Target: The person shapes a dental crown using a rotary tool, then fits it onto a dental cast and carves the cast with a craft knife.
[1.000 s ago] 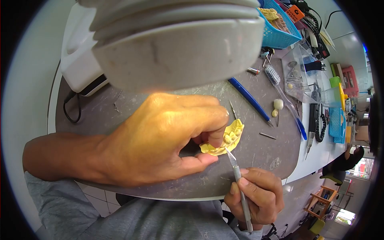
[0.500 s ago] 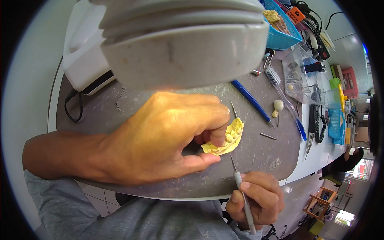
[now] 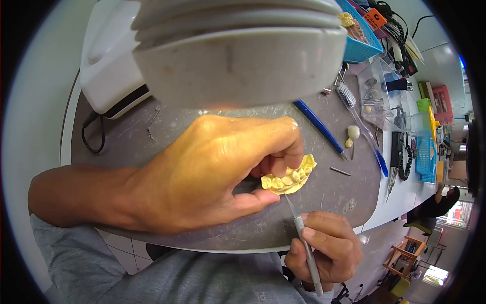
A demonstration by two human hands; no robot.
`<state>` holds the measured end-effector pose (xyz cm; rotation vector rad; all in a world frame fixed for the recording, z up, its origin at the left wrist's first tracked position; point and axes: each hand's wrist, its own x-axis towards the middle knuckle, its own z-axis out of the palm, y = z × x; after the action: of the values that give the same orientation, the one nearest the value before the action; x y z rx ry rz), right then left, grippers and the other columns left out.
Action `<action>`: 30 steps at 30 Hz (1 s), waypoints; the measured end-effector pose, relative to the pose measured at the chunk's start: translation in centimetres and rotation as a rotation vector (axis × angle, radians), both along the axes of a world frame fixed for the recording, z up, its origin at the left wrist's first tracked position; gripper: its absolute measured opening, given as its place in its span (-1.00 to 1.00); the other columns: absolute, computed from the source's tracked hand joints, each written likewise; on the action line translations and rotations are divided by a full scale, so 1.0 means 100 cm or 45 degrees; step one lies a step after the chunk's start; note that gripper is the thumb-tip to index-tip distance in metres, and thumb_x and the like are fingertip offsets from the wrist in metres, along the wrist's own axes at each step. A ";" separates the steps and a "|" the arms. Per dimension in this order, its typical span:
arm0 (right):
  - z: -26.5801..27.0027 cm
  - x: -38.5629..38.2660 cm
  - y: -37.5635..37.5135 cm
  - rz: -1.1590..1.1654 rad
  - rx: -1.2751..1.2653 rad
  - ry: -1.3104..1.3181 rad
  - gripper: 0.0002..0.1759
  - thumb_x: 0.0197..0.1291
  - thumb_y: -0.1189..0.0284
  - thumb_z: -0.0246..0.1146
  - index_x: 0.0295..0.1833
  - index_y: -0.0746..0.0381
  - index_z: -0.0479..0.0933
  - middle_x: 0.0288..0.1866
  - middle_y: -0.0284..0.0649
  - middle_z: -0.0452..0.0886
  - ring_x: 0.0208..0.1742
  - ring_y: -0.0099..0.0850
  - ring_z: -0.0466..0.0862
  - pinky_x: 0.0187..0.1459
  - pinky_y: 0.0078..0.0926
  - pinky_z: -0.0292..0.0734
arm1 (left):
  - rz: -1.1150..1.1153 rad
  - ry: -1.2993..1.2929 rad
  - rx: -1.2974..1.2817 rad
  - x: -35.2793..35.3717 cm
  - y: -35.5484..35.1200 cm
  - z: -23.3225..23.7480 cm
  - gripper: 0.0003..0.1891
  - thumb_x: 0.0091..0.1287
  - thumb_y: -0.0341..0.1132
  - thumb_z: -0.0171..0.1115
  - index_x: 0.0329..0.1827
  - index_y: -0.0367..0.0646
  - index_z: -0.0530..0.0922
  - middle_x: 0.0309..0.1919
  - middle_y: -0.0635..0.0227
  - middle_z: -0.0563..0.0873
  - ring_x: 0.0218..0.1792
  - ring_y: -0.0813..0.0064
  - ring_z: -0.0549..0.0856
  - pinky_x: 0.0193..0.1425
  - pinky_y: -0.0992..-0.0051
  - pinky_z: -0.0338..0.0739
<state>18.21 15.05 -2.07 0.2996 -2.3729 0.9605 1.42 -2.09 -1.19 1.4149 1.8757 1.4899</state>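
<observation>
I see the left grip [image 3: 212,167] holding one dental cast [image 3: 291,179], right grip [image 3: 331,248] one craft knife [image 3: 314,275]; one basket [image 3: 363,51], two casts [image 3: 358,32] inside.

We have turned the yellow dental model [image 3: 288,182] so its row of teeth runs more level, and brought it slightly right. Our left hand [image 3: 217,159] has shifted its curled fingers right, covering where a thin metal point showed. With our right hand [image 3: 329,245] we have moved the knife [image 3: 310,256] from the teeth to the model's near edge.
</observation>
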 end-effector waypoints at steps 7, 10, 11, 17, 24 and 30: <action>-0.004 0.002 -0.002 -0.126 0.028 0.003 -0.69 -0.05 0.61 0.45 -0.14 0.31 0.58 -0.33 -0.07 0.71 -0.43 -0.27 0.74 -0.40 -0.47 0.68 | -0.003 0.026 -0.013 0.000 -0.001 -0.001 -0.71 0.08 -0.54 0.51 -0.18 -0.32 0.58 -0.27 0.26 0.68 -0.33 0.53 0.68 -0.23 0.57 0.63; -0.009 0.016 0.002 -0.266 -0.290 0.067 -0.70 0.00 0.59 0.46 -0.12 0.30 0.58 -0.36 -0.08 0.67 -0.38 -0.33 0.70 -0.39 -0.53 0.65 | 0.007 0.141 0.027 -0.002 -0.001 0.001 -0.74 0.09 -0.53 0.49 -0.18 -0.33 0.61 -0.28 0.23 0.69 -0.35 0.50 0.67 -0.28 0.56 0.58; -0.004 0.017 0.005 -0.286 -0.267 0.077 -0.70 0.00 0.59 0.46 -0.12 0.30 0.58 -0.36 -0.08 0.67 -0.38 -0.33 0.70 -0.39 -0.53 0.65 | -0.014 0.147 0.051 -0.002 -0.001 0.002 -0.74 0.09 -0.53 0.49 -0.18 -0.33 0.61 -0.28 0.23 0.69 -0.35 0.50 0.67 -0.28 0.56 0.58; 0.035 -0.004 0.060 -0.404 -0.074 0.298 -0.70 0.31 0.24 0.33 -0.13 0.28 0.61 -0.20 -0.10 0.52 -0.18 -0.30 0.59 -0.10 -0.42 0.54 | 0.078 0.142 -0.057 0.004 -0.004 0.011 -0.80 0.20 -0.56 0.37 -0.11 -0.36 0.63 -0.24 0.16 0.67 -0.33 0.46 0.66 -0.30 0.54 0.54; 0.070 -0.018 0.085 -0.466 0.291 -0.350 -0.57 0.13 0.62 0.40 0.15 0.28 0.54 -0.33 -0.19 0.65 -0.33 -0.44 0.69 -0.28 -0.48 0.61 | 0.060 0.287 -0.080 0.006 -0.004 0.013 -0.74 0.12 -0.64 0.41 -0.13 -0.32 0.60 -0.20 0.17 0.66 -0.19 0.37 0.69 -0.14 0.47 0.60; 0.053 -0.024 0.096 -0.440 0.605 -0.540 -0.58 0.12 0.57 0.40 0.13 0.20 0.58 -0.30 -0.22 0.65 -0.42 -0.33 0.66 -0.33 -0.40 0.59 | 0.065 0.264 -0.063 0.002 -0.005 0.015 -0.67 0.03 -0.66 0.42 -0.12 -0.27 0.62 -0.18 0.17 0.68 -0.18 0.29 0.68 -0.13 0.41 0.58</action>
<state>15.80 24.62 3.21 -0.1604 -2.8972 0.3092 1.65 -2.57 0.30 1.5613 2.0697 1.3543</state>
